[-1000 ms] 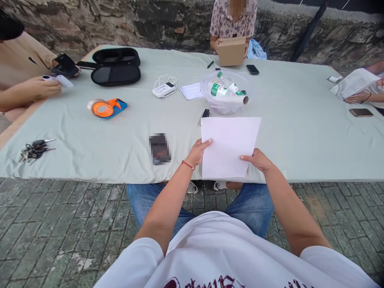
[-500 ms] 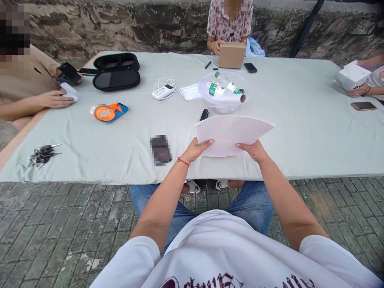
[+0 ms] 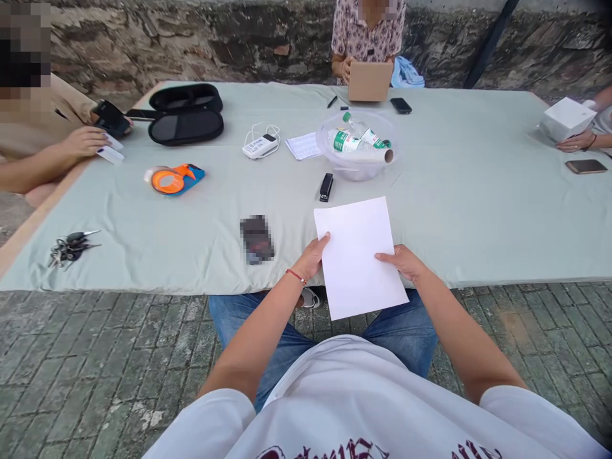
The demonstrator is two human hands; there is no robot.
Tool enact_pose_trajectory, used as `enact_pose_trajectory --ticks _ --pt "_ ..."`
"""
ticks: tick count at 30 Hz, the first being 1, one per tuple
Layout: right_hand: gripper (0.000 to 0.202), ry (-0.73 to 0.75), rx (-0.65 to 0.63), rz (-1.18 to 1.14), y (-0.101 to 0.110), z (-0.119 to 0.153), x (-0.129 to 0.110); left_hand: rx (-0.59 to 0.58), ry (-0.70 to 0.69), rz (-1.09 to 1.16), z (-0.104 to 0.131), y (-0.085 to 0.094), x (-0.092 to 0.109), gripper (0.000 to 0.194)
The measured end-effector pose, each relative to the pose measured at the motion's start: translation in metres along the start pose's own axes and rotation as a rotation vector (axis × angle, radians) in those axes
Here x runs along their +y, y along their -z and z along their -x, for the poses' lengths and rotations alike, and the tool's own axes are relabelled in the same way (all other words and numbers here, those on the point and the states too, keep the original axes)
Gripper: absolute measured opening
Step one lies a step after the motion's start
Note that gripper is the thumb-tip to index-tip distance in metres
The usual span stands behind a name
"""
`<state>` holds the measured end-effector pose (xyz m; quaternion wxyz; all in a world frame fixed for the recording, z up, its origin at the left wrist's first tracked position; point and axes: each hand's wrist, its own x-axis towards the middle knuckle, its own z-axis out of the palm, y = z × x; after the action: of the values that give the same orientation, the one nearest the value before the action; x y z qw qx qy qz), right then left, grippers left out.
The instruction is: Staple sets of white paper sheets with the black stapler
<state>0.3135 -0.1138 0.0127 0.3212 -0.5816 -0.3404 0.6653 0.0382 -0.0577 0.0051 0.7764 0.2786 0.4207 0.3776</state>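
Note:
White paper [image 3: 361, 261] is held up in front of me over the near table edge, its broad face toward me and its lower part past the edge. My left hand [image 3: 313, 255] grips its left side, thumb on top. My right hand [image 3: 401, 260] pinches the right side, thumb across the face. The fingers beneath the paper are hidden. A small staple-like mark shows near the top left corner. Just beyond the paper lies a black stapler [image 3: 326, 187], touched by neither hand.
The cloth-covered table [image 3: 478, 217] holds a basin [image 3: 356, 169] of bottles, an orange-blue tape dispenser [image 3: 174, 179], keys [image 3: 71, 247], a blurred dark object [image 3: 257, 239], a black case [image 3: 185, 126] and a white device [image 3: 261, 146]. People sit left, right and opposite, one with a cardboard box [image 3: 369, 81].
The paper has gone from curved and foreshortened to flat, facing me, and its lower edge has come nearer. The whole stapler now shows. The box opposite has tilted.

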Motion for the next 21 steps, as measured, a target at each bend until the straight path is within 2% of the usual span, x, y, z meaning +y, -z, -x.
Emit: enact_pose_trajectory --ticks 3,5,11,17,21 --pt "0.047 -0.042 -0.011 0.006 -0.002 0.006 0.015 0.100 -0.010 0.102 -0.004 0.000 -0.018 0.042" --pt "0.047 -0.030 0.008 0.017 -0.002 0.007 0.015 0.118 0.001 0.133 -0.003 0.000 -0.024 0.039" --pt "0.046 0.198 0.079 -0.085 0.000 -0.006 -0.006 -0.038 0.118 0.122 0.005 0.000 -0.023 0.040" --pt "0.043 0.185 0.155 -0.092 -0.007 -0.024 -0.013 -0.123 0.114 0.151 0.001 0.006 -0.027 0.041" --pt "0.043 0.184 0.173 -0.044 -0.006 -0.030 -0.013 -0.114 0.049 0.195 -0.005 0.011 -0.029 0.043"
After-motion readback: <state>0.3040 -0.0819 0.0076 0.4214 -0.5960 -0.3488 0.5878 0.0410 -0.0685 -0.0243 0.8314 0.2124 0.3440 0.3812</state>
